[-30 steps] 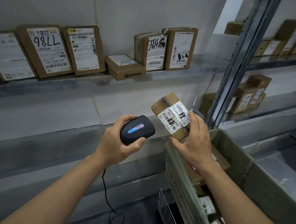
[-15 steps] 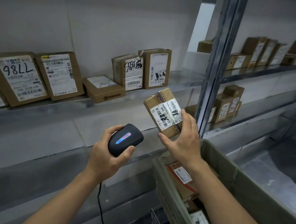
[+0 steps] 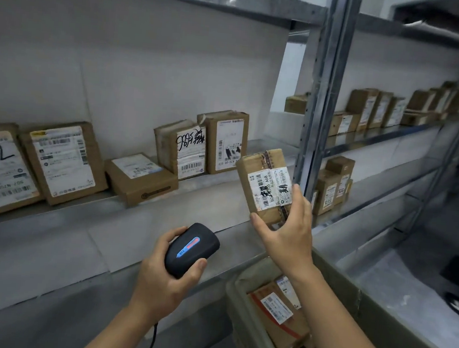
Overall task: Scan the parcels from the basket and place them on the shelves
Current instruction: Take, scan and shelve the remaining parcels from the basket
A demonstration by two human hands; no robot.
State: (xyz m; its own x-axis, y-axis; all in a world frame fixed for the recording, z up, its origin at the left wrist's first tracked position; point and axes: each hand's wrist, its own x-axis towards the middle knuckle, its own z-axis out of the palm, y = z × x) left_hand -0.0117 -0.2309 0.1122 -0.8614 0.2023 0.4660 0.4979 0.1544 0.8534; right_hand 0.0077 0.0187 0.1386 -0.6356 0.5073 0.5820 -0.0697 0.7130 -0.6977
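Observation:
My right hand (image 3: 287, 232) grips a small brown parcel (image 3: 266, 185) by its lower end, white label facing me, raised in front of the metal shelf (image 3: 221, 184). My left hand (image 3: 168, 277) holds a black corded scanner (image 3: 191, 250), its nose aimed up toward the parcel, a short gap below and left of it. The grey-green basket (image 3: 376, 325) sits at the lower right with more brown parcels (image 3: 279, 316) inside. My right forearm crosses over the basket.
Several labelled cartons lean on the shelf: two large ones (image 3: 64, 163) at left, a flat box (image 3: 141, 179), two upright ones (image 3: 200, 145). A steel upright post (image 3: 319, 98) divides the bays. The right bay (image 3: 383, 110) holds more cartons. The scanner cable (image 3: 151, 343) hangs below.
The view has tilted upward, so the shelves sit lower in frame. My right hand has lifted the parcel higher and turned it more upright. The scanner stays in my left hand.

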